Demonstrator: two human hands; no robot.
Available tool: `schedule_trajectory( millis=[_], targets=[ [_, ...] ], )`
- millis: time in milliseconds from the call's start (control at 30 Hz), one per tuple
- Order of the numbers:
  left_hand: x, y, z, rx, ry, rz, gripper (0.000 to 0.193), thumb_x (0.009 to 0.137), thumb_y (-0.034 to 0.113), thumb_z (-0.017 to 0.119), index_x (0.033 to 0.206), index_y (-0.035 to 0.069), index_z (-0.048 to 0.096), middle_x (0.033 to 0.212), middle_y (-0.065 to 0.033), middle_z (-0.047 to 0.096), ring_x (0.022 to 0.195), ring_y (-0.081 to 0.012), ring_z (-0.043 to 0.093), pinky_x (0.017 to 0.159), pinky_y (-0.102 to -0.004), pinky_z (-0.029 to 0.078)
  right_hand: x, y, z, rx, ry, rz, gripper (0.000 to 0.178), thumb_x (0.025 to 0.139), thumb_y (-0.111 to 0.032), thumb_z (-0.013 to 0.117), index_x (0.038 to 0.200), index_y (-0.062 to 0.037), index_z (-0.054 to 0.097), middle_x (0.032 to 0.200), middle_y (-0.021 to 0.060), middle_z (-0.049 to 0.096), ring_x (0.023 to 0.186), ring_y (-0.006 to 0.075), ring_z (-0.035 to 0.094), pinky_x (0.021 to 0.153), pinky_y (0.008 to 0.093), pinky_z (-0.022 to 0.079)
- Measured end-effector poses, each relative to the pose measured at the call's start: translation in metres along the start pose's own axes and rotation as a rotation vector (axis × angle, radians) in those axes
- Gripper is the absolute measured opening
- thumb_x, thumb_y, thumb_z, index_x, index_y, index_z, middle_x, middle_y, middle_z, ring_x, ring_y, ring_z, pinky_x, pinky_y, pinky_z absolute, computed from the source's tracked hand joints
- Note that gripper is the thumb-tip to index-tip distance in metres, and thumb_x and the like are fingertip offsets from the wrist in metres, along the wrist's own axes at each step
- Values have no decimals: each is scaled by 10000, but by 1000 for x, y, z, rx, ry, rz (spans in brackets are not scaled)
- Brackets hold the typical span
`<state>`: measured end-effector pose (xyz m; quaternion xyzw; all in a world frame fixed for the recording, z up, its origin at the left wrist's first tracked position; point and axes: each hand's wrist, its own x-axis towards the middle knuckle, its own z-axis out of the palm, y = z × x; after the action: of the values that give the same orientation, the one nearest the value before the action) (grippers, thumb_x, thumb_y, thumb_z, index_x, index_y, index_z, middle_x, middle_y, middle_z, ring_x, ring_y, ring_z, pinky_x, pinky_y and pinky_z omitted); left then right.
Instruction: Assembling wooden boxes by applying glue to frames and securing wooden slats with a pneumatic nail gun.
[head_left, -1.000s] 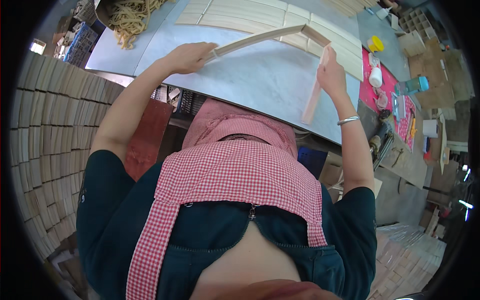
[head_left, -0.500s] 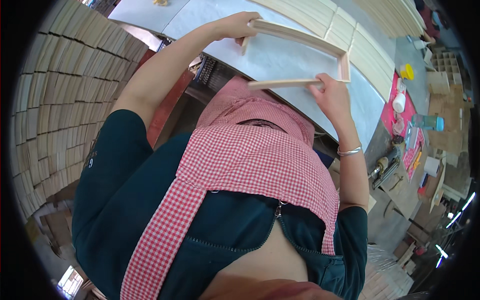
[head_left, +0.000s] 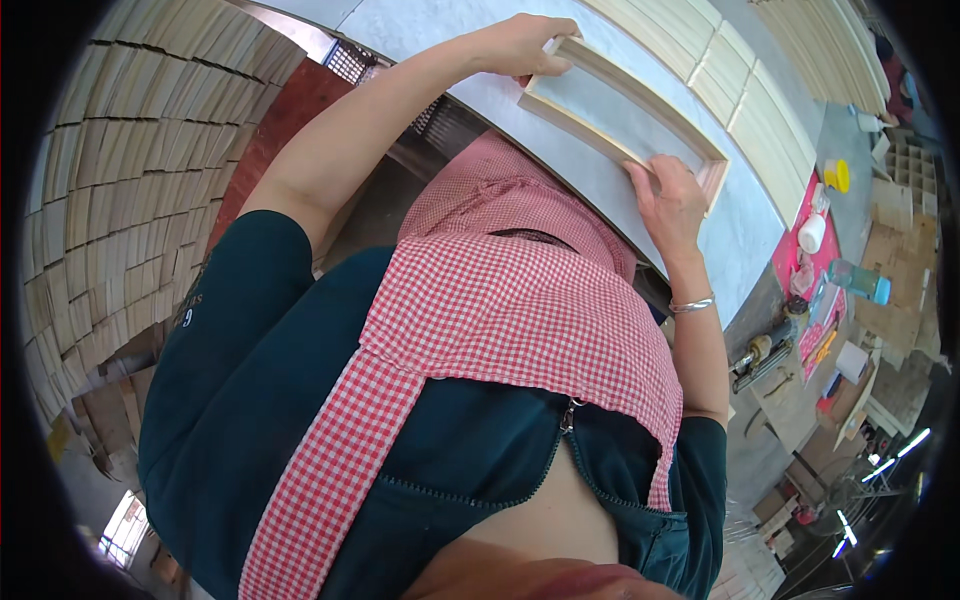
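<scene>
A long, narrow rectangular frame of pale wood (head_left: 640, 97) lies over the light-coloured worktop (head_left: 610, 180), its four sides meeting at the corners. My left hand (head_left: 530, 47) is closed around the frame's short far-left end. Near the right end, my right hand (head_left: 668, 198) grips the long side closest to me, thumb on one face and fingers over the other. Parts of the left fingers are hidden behind the wood.
Rows of pale wooden strips (head_left: 700, 60) lie along the worktop's far side. Tall stacks of wood pieces (head_left: 150, 170) rise at my left. On the right stand a yellow tub (head_left: 836, 176), a white bottle (head_left: 812, 233), a blue-capped bottle (head_left: 860, 281) and a tool (head_left: 755, 353).
The near long side, earlier swung away from the left end, now meets it, so the frame has closed into a rectangle. My left hand has moved right; the view has shifted slightly.
</scene>
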<state>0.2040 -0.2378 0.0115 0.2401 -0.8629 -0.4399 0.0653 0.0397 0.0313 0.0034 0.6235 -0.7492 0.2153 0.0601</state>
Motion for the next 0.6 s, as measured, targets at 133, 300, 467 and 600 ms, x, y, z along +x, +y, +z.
schedule_trajectory(
  millis=[133, 300, 467, 600],
  targets=[
    [0, -3, 2, -46, -1, -12, 630, 831, 188, 773, 1391, 32, 531, 1056, -192, 673, 724, -242, 684, 670, -337, 621, 0, 1, 1, -12, 6, -1, 247, 893, -251, 776, 886, -37, 652, 801, 65, 646, 694, 230, 593, 666, 331, 494],
    [-24, -58, 7, -318, -89, 205, 838, 812, 197, 824, 1522, 52, 402, 1218, -213, 657, 881, -280, 688, 768, -362, 650, 3, -5, 0, -43, 11, -14, 255, 868, -255, 788, 842, -71, 613, 763, 49, 617, 662, 226, 579, 612, 334, 474],
    [-26, -44, 6, -60, -74, 194, 1021, 703, 185, 913, 1541, -6, 362, 1049, -201, 680, 827, -242, 684, 720, -310, 599, 3, -2, -3, -41, -149, 96, 207, 900, -215, 769, 942, -40, 666, 873, 73, 663, 769, 226, 630, 694, 317, 505],
    [-29, -36, -5, -91, -116, 155, 1016, 710, 84, 885, 1558, 12, 330, 1123, -201, 666, 894, -258, 679, 759, -339, 621, 35, -44, 4, 64, -28, -161, 284, 897, -142, 743, 1163, -61, 686, 1030, 87, 661, 872, 244, 636, 758, 310, 515]
  ],
)
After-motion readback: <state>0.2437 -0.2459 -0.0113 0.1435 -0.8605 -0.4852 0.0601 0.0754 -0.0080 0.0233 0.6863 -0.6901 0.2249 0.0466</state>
